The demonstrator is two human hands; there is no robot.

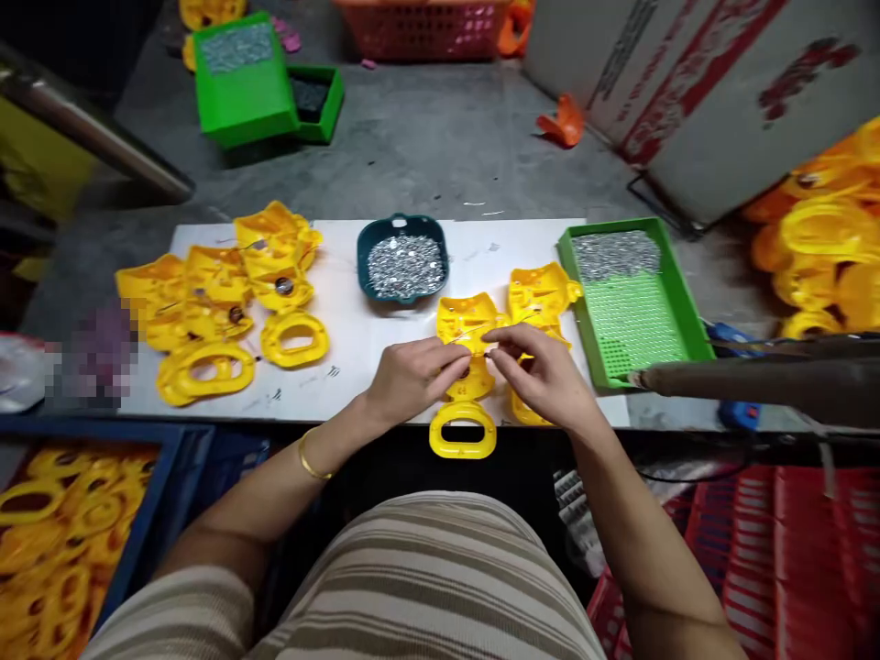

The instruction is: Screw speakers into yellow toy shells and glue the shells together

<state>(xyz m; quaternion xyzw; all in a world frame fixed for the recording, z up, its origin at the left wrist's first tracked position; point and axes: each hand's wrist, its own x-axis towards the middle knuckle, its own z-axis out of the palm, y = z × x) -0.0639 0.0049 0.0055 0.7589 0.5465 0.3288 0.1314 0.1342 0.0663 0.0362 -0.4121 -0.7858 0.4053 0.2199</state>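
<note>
A yellow plastic shell with an oval ring handle (463, 431) lies in front of me, the ring hanging past the board's front edge. Over its middle, my left hand (416, 374) has thumb and fingertips pressed together; anything between them is too small to name. From the other side my right hand (540, 367) pinches near the same spot, with a small pale bit at its fingertips that I cannot make out. Partly under the right hand lies another yellow shell (540, 289). Beyond the hands stands a dark teal bowl (360, 266) of small shiny metal pieces.
To the right sits a green tray (677, 302) of metal pins, crossed by a dark bar (742, 380). Several yellow shells (216, 275) lie left on the white board (357, 367). Green bins (247, 105), an orange basket (419, 27) and a carton (674, 82) stand behind.
</note>
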